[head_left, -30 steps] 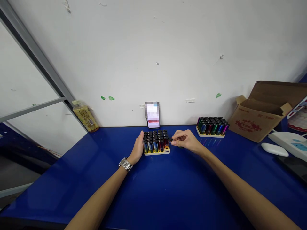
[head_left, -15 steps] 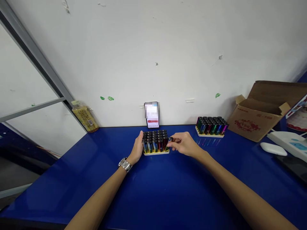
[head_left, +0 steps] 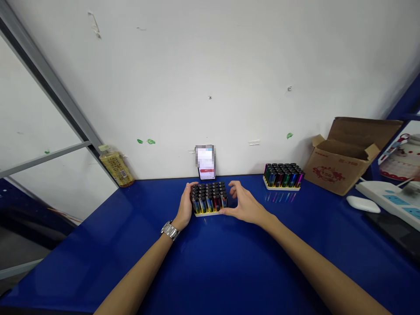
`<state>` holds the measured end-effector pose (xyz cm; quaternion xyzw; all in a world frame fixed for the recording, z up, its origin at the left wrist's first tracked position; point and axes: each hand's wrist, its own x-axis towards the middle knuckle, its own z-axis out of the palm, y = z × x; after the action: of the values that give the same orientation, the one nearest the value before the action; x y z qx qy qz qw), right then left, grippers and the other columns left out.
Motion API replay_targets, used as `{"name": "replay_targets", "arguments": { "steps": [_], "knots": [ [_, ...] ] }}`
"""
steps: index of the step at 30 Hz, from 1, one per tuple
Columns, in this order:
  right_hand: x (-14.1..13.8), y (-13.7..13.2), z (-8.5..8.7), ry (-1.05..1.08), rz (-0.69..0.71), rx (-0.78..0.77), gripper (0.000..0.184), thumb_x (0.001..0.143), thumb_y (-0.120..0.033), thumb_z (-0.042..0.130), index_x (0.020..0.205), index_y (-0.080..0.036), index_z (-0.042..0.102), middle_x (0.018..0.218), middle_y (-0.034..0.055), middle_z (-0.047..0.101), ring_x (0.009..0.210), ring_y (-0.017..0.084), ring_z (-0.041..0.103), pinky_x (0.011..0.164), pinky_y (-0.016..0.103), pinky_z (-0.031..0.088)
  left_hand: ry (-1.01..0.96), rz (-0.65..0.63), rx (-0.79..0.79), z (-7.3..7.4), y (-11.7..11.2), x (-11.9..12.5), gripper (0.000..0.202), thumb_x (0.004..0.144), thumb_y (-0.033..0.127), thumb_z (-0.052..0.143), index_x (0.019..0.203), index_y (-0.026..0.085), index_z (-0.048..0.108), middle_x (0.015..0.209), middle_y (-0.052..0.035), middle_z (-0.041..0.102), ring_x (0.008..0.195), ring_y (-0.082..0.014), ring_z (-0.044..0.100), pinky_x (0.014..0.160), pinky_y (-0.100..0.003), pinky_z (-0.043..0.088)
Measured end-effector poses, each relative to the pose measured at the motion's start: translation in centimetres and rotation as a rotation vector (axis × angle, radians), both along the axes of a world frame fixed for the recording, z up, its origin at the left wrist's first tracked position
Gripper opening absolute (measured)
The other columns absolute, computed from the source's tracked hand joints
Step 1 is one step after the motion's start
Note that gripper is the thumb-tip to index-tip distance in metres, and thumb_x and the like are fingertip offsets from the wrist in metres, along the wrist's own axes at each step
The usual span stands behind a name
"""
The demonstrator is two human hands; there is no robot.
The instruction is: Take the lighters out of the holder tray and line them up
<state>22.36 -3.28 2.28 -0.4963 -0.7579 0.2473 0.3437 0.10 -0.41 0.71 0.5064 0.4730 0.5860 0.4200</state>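
Observation:
Several batteries point(head_left: 209, 200) with black tops and shiny coloured sides stand upright in rows in a white tray point(head_left: 208, 214) on the blue table. Wrapped along the tray's left side is my left hand point(head_left: 185, 207), with a steel watch on its wrist; its fingers are partly hidden behind the batteries. My right hand point(head_left: 244, 204) is at the right side, thumb at the tray's front right corner and fingers curved well apart from it. Nothing shows between them.
A phone point(head_left: 206, 164) leans on the wall behind the tray. Further right are a second tray of batteries point(head_left: 283, 176), an open cardboard box point(head_left: 331, 168), a white mouse point(head_left: 363, 204) and a power strip point(head_left: 390, 199). A drink bottle point(head_left: 116, 166) tilts at the left.
My right hand has let go of the battery at the tray's front right corner, which now stands upright in the row, and its fingers have spread. The left hand stays at the tray.

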Motion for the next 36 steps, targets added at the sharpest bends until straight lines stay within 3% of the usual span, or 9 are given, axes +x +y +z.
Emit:
{"name": "replay_targets", "arguments": {
  "steps": [3,6,10,14,23,27,32,34,36],
  "knots": [
    [-1.3,0.0,-0.6,0.148,0.063,-0.014,0.107,0.062,-0.055,0.078,0.145,-0.019,0.021,0.140,0.0195,0.043,0.129,0.031,0.044,0.104,0.048,0.039,-0.072,0.067,-0.006,0.5,-0.5,0.2,0.056,0.090,0.063,0.038,0.116,0.019,0.059,0.118,-0.0086,0.065,0.113,-0.0235,0.060,0.100,-0.038,0.044],
    [-3.1,-0.1,-0.7,0.247,0.093,-0.065,0.116,0.062,-0.050,0.079,0.149,-0.019,0.009,0.149,0.0203,0.033,0.139,0.031,0.032,0.112,0.050,0.030,-0.132,0.081,-0.027,0.7,-1.4,1.1,0.056,0.089,0.063,0.040,0.122,0.020,0.055,0.122,-0.0089,0.063,0.114,-0.0245,0.059,0.098,-0.039,0.045],
    [-4.4,-0.4,-0.3,0.386,0.032,-0.082,0.097,0.070,-0.047,0.073,0.146,-0.020,0.019,0.144,0.0167,0.042,0.135,0.030,0.040,0.110,0.047,0.034,-0.113,0.093,-0.026,0.9,-2.3,3.3,0.054,0.087,0.061,0.043,0.117,0.019,0.057,0.113,-0.0074,0.067,0.105,-0.0245,0.062,0.092,-0.039,0.048],
    [-2.7,0.3,-0.4,0.464,-0.057,-0.100,0.078,0.077,-0.049,0.064,0.141,-0.021,0.030,0.134,0.0136,0.053,0.124,0.028,0.051,0.105,0.045,0.039,0.027,0.135,0.030,1.2,-1.8,6.1,0.045,0.087,0.057,0.044,0.108,0.019,0.059,0.107,-0.0061,0.067,0.104,-0.0237,0.061,0.093,-0.037,0.046],
    [3.9,6.0,-0.8,0.424,-0.271,-0.084,0.059,0.093,-0.060,0.031,0.140,-0.025,0.039,0.129,0.0101,0.059,0.123,0.027,0.052,0.104,0.045,0.037,0.093,0.014,0.041,0.9,5.0,12.9,0.033,0.093,0.046,0.036,0.098,0.020,0.057,0.101,-0.0051,0.064,0.102,-0.0224,0.057,0.096,-0.036,0.042],
    [4.7,7.2,-0.9,0.409,-0.286,-0.082,0.063,0.094,-0.062,0.022,0.144,-0.026,0.036,0.141,0.0095,0.050,0.131,0.027,0.045,0.106,0.044,0.035,0.091,-0.002,0.055,0.8,6.4,13.6,0.034,0.094,0.045,0.035,0.100,0.020,0.056,0.105,-0.0059,0.063,0.107,-0.0223,0.056,0.099,-0.036,0.040],
    [4.5,6.2,-0.6,0.362,-0.349,-0.057,0.070,0.092,-0.066,0.024,0.149,-0.025,0.027,0.148,0.0119,0.042,0.137,0.030,0.038,0.110,0.049,0.029,0.082,-0.029,0.067,0.7,6.3,13.0,0.037,0.096,0.046,0.034,0.107,0.019,0.057,0.117,-0.0072,0.061,0.117,-0.0211,0.053,0.103,-0.034,0.038],
    [4.6,5.4,0.3,0.321,-0.411,0.015,0.071,0.093,-0.063,0.027,0.150,-0.022,0.026,0.143,0.0157,0.047,0.131,0.032,0.044,0.106,0.049,0.033,0.074,-0.034,0.062,0.6,6.2,12.6,0.040,0.096,0.048,0.034,0.112,0.019,0.055,0.123,-0.0079,0.060,0.121,-0.0211,0.051,0.104,-0.034,0.037],
    [5.0,4.8,1.9,0.229,-0.452,0.112,0.064,0.094,-0.058,0.028,0.143,-0.018,0.037,0.129,0.0182,0.058,0.116,0.032,0.055,0.096,0.046,0.041,0.070,-0.026,0.049,0.4,6.0,12.3,0.044,0.095,0.052,0.034,0.116,0.018,0.054,0.128,-0.0093,0.057,0.124,-0.0224,0.049,0.106,-0.036,0.036]
  ]
}}
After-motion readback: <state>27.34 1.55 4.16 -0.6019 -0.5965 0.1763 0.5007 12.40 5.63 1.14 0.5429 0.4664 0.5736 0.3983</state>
